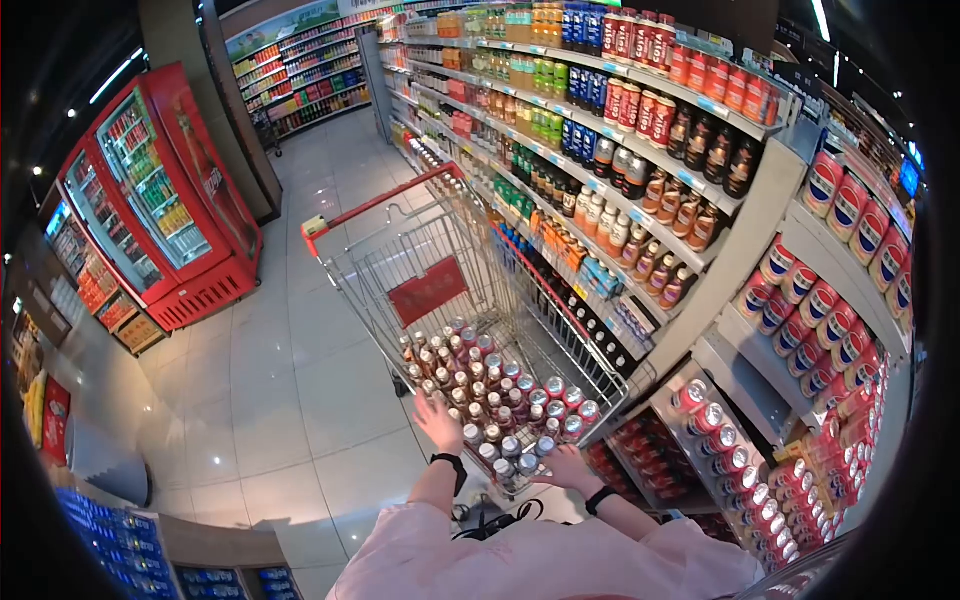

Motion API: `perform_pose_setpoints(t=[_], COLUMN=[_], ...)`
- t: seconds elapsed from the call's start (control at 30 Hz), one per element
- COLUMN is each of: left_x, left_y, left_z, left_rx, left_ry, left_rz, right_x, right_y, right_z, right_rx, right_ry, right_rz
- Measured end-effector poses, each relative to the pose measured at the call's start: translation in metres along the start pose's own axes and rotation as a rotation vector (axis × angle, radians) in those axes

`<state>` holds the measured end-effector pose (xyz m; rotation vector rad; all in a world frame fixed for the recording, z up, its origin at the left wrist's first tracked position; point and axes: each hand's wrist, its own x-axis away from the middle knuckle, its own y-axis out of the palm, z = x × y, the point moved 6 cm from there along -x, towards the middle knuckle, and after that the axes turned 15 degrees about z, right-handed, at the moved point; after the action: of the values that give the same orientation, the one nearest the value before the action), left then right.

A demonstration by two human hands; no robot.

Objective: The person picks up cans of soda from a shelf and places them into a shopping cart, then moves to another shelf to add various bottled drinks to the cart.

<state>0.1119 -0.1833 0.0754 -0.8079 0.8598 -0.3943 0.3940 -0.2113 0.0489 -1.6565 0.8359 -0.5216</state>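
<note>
A metal shopping cart [375, 335] with a red handle stands in front of me, its near end close to my body. Many capped drink bottles [470, 385] and silver-topped cans [555, 388] stand upright in its near half. My left hand [438, 425] is at the cart's near left side against the outer bottles, fingers spread. At the near right corner, my right hand [568, 470] lies by the cart's edge next to the silver-capped bottles [510, 446], fingers stretched toward them. Whether either hand touches the rim, I cannot make out.
Along the right runs a long drinks shelf [590, 180], close to the cart's side. A display of Pepsi cans [810, 310] and more stacked cans [730, 465] stand at the near right. Red drink coolers [165, 200] line the left, beyond the tiled floor [290, 380]. Blue packs [115, 545] sit lower left.
</note>
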Motion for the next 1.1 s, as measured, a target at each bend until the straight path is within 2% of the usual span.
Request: perform_pose_setpoints(t=[0.07, 0.13, 0.17, 0.2, 0.23, 0.27, 0.3, 0.33, 0.4, 0.43, 0.47, 0.5, 0.53, 0.63, 0.73, 0.87, 0.9, 0.93, 1.03, 1.1], left_x=[-0.017, -0.03, -0.028, -0.028, -0.028, -0.031, -0.033, -0.045, -0.06, -0.058, -0.068, -0.074, -0.076, -0.087, -0.099, -0.113, -0.117, -0.122, -0.131, -0.137], left_y=[0.017, 0.039, 0.071, 0.095, 0.101, 0.107, 0.124, 0.112, 0.115, 0.14, 0.128, 0.131, 0.13, 0.134, 0.147, 0.162, 0.166, 0.166, 0.184, 0.19], left_z=[0.018, 0.033, 0.029, 0.034, 0.041, 0.043, 0.038, 0.045, 0.047, 0.04, 0.051, 0.053, 0.059, 0.066, 0.071, 0.078, 0.08, 0.083, 0.085, 0.088], left_rx=[0.07, -0.109, -0.121, -0.218, -0.167, -0.102, -0.152, -0.158, -0.112, -0.14, -0.041, -0.056, -0.052, -0.16, -0.269, -0.333, -0.336, -0.299, -0.361, -0.378], left_ry=[0.262, 0.472, 0.585, 0.72, 0.738, 0.676, 0.64, 0.628, 0.633, 0.673, 0.668, 0.613, 0.669, 0.639, 0.683, 0.621, 0.62, 0.573, 0.593, 0.543], left_rz=[-0.132, -0.334, -0.314, -0.495, -0.606, -0.666, -0.74, -0.808, -0.869, -0.885, -0.905, -0.987, -1.06, -1.15, -1.148, -1.175, -1.114, -1.168, -0.997, -0.996], right_x=[-0.012, -0.031, -0.038, -0.044, -0.052, -0.063, -0.07, -0.078, -0.089, -0.094, -0.103, -0.11, -0.118, -0.138, -0.158, -0.182, -0.187, -0.189, -0.198, -0.209], right_y=[-0.002, 0.019, 0.025, 0.021, 0.013, 0.008, 0.009, 0.015, 0.029, 0.033, 0.035, 0.033, 0.03, 0.021, 0.022, 0.005, 0.012, 0.026, 0.038, 0.035], right_z=[0.004, 0.02, 0.025, 0.023, 0.019, 0.014, 0.015, 0.021, 0.03, 0.034, 0.04, 0.043, 0.042, 0.051, 0.064, 0.067, 0.074, 0.082, 0.092, 0.1], right_rx=[0.009, -0.132, -0.146, -0.012, 0.123, 0.255, 0.198, 0.217, 0.24, 0.234, 0.234, 0.2, 0.194, 0.163, 0.151, 0.073, 0.073, 0.072, 0.111, 0.101], right_ry=[-0.013, 0.147, 0.189, 0.267, 0.336, 0.399, 0.48, 0.514, 0.525, 0.543, 0.556, 0.586, 0.611, 0.672, 0.629, 0.585, 0.558, 0.531, 0.502, 0.515], right_rz=[0.151, 0.041, -0.005, 0.083, 0.17, 0.258, 0.334, 0.404, 0.379, 0.336, 0.299, 0.234, 0.184, 0.037, 0.337, 0.368, 0.368, 0.371, 0.321, 0.259])
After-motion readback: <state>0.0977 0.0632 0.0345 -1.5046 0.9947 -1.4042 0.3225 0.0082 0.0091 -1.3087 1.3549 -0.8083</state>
